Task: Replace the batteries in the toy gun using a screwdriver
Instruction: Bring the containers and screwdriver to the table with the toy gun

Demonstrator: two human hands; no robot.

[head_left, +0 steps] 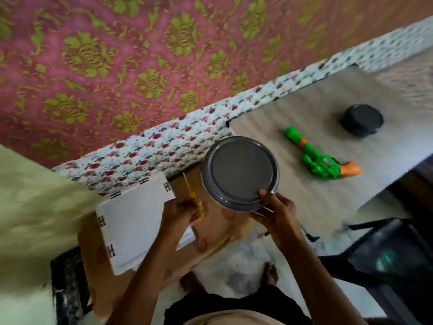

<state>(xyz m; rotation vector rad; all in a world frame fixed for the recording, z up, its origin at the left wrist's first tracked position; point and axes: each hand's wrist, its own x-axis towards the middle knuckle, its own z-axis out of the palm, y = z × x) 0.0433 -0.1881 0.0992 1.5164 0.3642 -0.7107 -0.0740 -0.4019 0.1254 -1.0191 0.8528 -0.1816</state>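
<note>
A green toy gun [319, 155] with an orange grip lies on the grey table [293, 184] at the right. My left hand [180, 213] is closed around a yellow screwdriver [192, 192] whose thin shaft points up and away. My right hand [274, 212] grips the near rim of a round grey container with a lid [240, 172], held above the table's left end. No batteries can be seen.
A second dark round container [362, 120] stands on the table behind the gun. A white board [133, 221] lies on a cardboard box [210, 233] below my hands. A dark chair [389, 252] is at the right. A floral cloth [164, 148] runs along the patterned wall.
</note>
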